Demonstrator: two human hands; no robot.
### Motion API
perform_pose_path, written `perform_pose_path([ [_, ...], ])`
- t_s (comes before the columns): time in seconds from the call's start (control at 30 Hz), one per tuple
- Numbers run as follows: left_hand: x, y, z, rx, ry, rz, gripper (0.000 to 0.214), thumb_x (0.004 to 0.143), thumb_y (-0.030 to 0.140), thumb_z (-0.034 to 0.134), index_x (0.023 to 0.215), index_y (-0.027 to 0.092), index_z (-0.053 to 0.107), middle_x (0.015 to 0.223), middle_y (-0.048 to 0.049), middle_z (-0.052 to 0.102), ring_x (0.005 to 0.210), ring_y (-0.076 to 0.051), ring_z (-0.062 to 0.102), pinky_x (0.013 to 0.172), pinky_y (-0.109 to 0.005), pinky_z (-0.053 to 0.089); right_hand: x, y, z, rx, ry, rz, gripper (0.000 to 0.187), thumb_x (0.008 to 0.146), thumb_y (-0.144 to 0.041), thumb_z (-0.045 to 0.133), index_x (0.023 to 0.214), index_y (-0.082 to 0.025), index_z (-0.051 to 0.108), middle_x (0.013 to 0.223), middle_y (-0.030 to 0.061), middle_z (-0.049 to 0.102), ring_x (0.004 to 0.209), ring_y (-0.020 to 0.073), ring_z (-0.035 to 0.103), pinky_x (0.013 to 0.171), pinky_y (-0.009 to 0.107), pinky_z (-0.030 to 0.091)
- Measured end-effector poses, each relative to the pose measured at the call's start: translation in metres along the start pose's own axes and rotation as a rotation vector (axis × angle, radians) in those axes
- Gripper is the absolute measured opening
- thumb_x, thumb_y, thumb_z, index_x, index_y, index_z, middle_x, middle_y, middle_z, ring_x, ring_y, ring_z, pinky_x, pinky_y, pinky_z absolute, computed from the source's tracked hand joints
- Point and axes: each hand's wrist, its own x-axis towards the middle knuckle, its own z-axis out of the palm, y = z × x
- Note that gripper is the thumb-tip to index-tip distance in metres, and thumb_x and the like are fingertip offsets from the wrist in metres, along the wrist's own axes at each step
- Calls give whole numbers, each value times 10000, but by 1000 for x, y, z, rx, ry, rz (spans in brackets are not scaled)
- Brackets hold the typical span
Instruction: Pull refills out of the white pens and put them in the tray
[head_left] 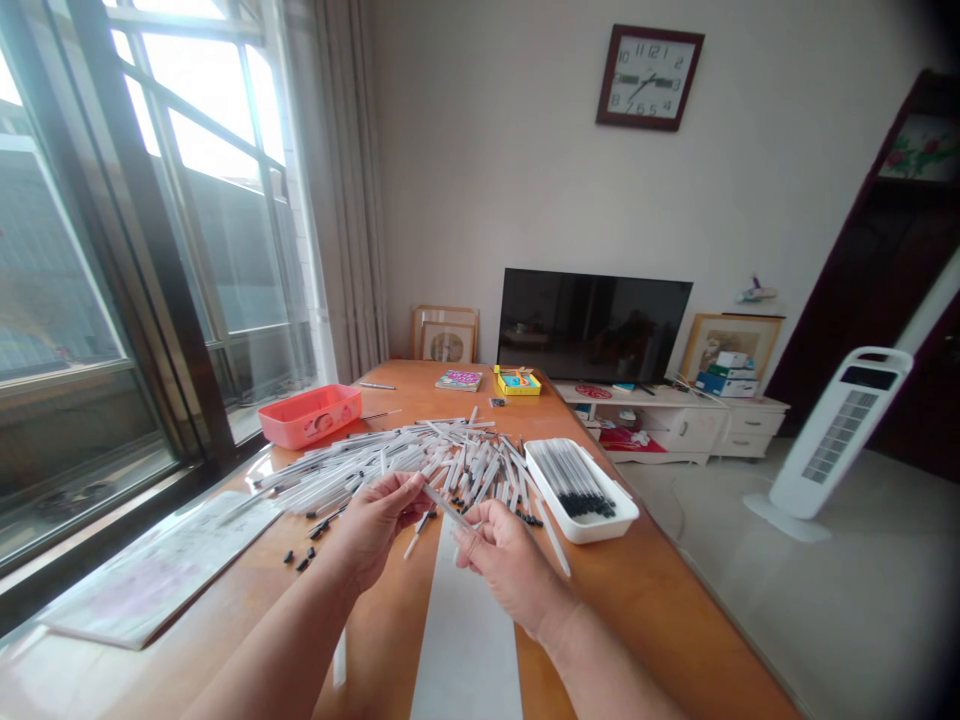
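Observation:
My left hand (381,522) and my right hand (501,557) pinch a slim translucent pen barrel (444,506) at its two ends. It slants down to the right above the table, its tips partly covered by my fingers. Behind my hands spreads a loose heap of clear pen tubes and dark-tipped refills (360,460). Several small black caps (302,564) lie left of my left wrist. To the right of my right hand, a white tray (628,514) holds a row of pens (574,475) with black ends. Under my hands runs a pale paper strip (466,640).
A coral plastic basket (307,418) stands at the table's left edge. A flat covered booklet (161,575) lies at the left. Farther back are a small pink book (459,380) and a yellow box (517,382). The wooden table's (637,640) right edge drops to the floor.

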Motion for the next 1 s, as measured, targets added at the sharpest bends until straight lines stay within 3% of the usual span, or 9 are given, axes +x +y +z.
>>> perform_pose_path([
  [0.13,0,3,-1,-51,-3,-32,266,755,387,813,861,159,726,826,-58,726,774,-150,642,738,-253,476,2,1,-3,-58,58,-12,294,853,-457,656,874,-178,565,715,15,656,687,150,579,691,285,433],
  [0.33,-1,7,1,-173,-62,-65,289,783,315,797,1026,165,744,1034,-98,754,899,-177,687,806,-265,520,-3,-6,0,79,-106,84,479,922,-603,495,856,-144,613,591,20,626,575,131,520,628,276,406],
  [0.53,1,3,0,-201,21,-62,194,795,255,787,949,149,733,968,-96,757,836,-146,689,761,-225,533,-1,-2,0,45,8,19,321,817,-441,713,901,-173,558,699,-3,648,678,136,560,702,278,421],
  [0.63,0,5,0,-211,-3,-70,208,818,236,762,1005,153,729,1020,-104,752,861,-147,690,782,-229,544,-1,-2,-2,35,0,34,296,873,-453,637,842,-166,573,667,4,636,653,130,539,688,277,413],
  [0.77,0,6,1,-227,-29,-69,224,834,234,745,1043,157,724,1056,-110,749,915,-164,696,829,-250,555,-4,-7,-2,75,-97,82,422,937,-543,512,858,-141,614,597,14,616,580,125,507,631,274,390],
  [0.93,1,4,2,-208,-1,-62,193,840,223,738,1014,140,729,1032,-113,754,889,-152,704,810,-227,560,-4,-6,-1,102,-50,44,340,832,-483,698,883,-173,569,655,-8,634,637,126,545,672,265,416],
  [1.0,0,5,3,-197,-17,-61,213,849,224,728,1043,134,727,1045,-122,753,893,-155,707,817,-231,565,-3,-6,-1,90,-30,47,334,835,-482,691,857,-173,569,639,-9,626,629,123,533,666,261,411],
])
